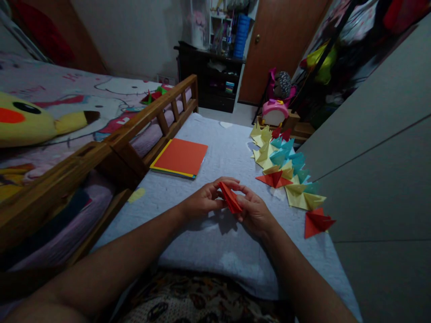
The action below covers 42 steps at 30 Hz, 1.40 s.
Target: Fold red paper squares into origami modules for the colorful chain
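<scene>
Between my two hands, a little above the pale cloth surface [208,251], is a folded red paper piece [230,198], narrow and pointed toward the upper left. My left hand [209,196] pinches its upper left end with thumb and fingers. At its lower right end, my right hand [253,210] grips it, thumb on top. To the right lie folded paper cranes in rows: yellow ones [299,196], blue ones [283,151] and red ones, one red crane [318,223] nearest me. A stack of square paper [180,157], orange on top, lies to the left beyond my left hand.
A wooden bed rail [141,123] runs along the left side, with a yellow plush toy [28,121] on the bed behind it. A grey cabinet wall [377,179] borders the right. At the back stand a dark shelf [210,80] and a brown door [269,49].
</scene>
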Each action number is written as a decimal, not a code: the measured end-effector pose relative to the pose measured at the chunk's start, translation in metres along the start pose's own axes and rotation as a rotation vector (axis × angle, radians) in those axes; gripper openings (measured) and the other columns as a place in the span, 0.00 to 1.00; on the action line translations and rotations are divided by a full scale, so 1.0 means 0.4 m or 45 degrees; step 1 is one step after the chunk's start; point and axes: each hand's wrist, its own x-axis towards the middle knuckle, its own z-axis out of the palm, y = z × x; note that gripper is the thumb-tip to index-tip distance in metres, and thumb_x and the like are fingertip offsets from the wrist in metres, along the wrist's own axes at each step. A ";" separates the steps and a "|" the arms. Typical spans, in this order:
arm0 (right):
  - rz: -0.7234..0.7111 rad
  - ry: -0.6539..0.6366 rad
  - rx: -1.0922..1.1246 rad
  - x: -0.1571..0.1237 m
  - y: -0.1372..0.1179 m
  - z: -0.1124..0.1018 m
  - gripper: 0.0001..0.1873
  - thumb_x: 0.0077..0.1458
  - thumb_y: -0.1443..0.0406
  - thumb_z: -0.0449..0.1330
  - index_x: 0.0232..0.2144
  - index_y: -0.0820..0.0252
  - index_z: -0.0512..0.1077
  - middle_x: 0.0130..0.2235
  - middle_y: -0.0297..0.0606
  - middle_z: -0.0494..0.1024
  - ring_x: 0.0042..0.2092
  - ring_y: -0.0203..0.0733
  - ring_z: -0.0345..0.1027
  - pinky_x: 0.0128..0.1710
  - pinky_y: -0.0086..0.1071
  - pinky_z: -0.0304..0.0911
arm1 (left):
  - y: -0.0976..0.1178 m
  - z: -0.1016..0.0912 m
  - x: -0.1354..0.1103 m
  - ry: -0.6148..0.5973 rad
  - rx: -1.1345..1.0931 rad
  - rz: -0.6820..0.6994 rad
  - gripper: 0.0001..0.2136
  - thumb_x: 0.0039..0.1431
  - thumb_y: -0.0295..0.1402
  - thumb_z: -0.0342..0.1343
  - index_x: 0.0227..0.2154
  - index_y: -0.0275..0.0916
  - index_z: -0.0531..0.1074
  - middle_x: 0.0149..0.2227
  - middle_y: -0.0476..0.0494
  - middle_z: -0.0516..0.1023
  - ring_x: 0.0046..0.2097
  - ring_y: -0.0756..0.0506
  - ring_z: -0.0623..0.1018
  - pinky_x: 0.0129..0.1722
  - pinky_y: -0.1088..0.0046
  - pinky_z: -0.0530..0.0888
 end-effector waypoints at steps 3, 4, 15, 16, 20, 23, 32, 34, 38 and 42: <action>0.082 -0.052 0.010 -0.001 -0.001 -0.002 0.29 0.45 0.55 0.73 0.46 0.55 0.68 0.24 0.27 0.73 0.18 0.30 0.58 0.16 0.24 0.54 | 0.007 0.006 0.000 0.023 0.112 0.061 0.07 0.51 0.35 0.69 0.35 0.46 0.82 0.52 0.42 0.78 0.51 0.40 0.76 0.51 0.64 0.72; 0.109 -0.061 0.011 -0.001 0.001 -0.003 0.28 0.46 0.55 0.72 0.46 0.54 0.68 0.24 0.27 0.72 0.19 0.31 0.60 0.16 0.24 0.56 | 0.007 0.005 0.002 0.060 0.115 0.055 0.06 0.53 0.36 0.68 0.35 0.45 0.82 0.48 0.42 0.80 0.48 0.41 0.77 0.50 0.64 0.73; -0.506 0.211 -0.415 0.007 0.018 0.002 0.14 0.53 0.56 0.67 0.38 0.54 0.71 0.34 0.31 0.76 0.32 0.36 0.68 0.35 0.31 0.66 | -0.008 0.007 0.013 0.288 0.083 0.039 0.13 0.56 0.38 0.66 0.40 0.37 0.75 0.31 0.48 0.79 0.25 0.52 0.70 0.25 0.78 0.65; -0.518 0.249 -0.425 0.008 0.017 0.003 0.13 0.52 0.57 0.68 0.36 0.55 0.71 0.32 0.30 0.75 0.31 0.36 0.67 0.34 0.30 0.65 | -0.010 0.011 0.012 0.262 0.063 0.025 0.14 0.55 0.38 0.66 0.41 0.37 0.75 0.32 0.47 0.79 0.26 0.52 0.71 0.26 0.78 0.66; -0.543 0.349 -0.441 0.014 0.018 -0.001 0.11 0.52 0.59 0.67 0.34 0.56 0.69 0.28 0.29 0.72 0.28 0.34 0.64 0.30 0.28 0.62 | -0.022 0.014 0.012 0.147 0.060 -0.076 0.16 0.56 0.38 0.65 0.45 0.36 0.73 0.38 0.43 0.81 0.30 0.50 0.76 0.25 0.78 0.69; -0.641 0.417 -0.487 0.015 0.023 -0.006 0.17 0.53 0.62 0.66 0.45 0.53 0.68 0.32 0.29 0.72 0.30 0.35 0.65 0.30 0.29 0.64 | -0.032 0.010 0.013 0.083 0.100 -0.118 0.17 0.58 0.37 0.64 0.46 0.34 0.73 0.40 0.39 0.80 0.33 0.48 0.78 0.25 0.78 0.71; -0.945 0.472 -0.923 -0.003 0.019 -0.006 0.16 0.58 0.69 0.61 0.47 0.48 0.73 0.46 0.36 0.68 0.39 0.36 0.67 0.33 0.29 0.69 | -0.053 0.013 0.001 0.239 0.392 0.084 0.30 0.59 0.27 0.60 0.59 0.46 0.53 0.45 0.44 0.78 0.36 0.48 0.81 0.34 0.74 0.76; -0.954 0.472 -0.922 -0.004 0.018 -0.004 0.15 0.59 0.69 0.60 0.47 0.48 0.73 0.48 0.37 0.67 0.40 0.36 0.68 0.33 0.29 0.69 | -0.054 0.014 -0.002 0.284 0.419 0.132 0.31 0.59 0.27 0.60 0.59 0.48 0.49 0.51 0.42 0.74 0.37 0.48 0.82 0.36 0.72 0.77; -0.957 0.457 -0.933 -0.005 0.020 -0.004 0.16 0.60 0.70 0.59 0.48 0.48 0.72 0.49 0.37 0.67 0.41 0.36 0.68 0.35 0.29 0.70 | -0.051 0.013 -0.001 0.266 0.461 0.183 0.29 0.58 0.27 0.60 0.57 0.47 0.50 0.53 0.41 0.71 0.41 0.46 0.82 0.37 0.71 0.78; -0.953 0.475 -0.970 -0.004 0.020 -0.006 0.18 0.60 0.71 0.59 0.50 0.48 0.71 0.48 0.37 0.66 0.41 0.36 0.67 0.35 0.29 0.70 | -0.051 0.011 0.001 0.236 0.549 0.224 0.27 0.58 0.25 0.59 0.56 0.46 0.52 0.49 0.42 0.74 0.43 0.46 0.81 0.36 0.74 0.75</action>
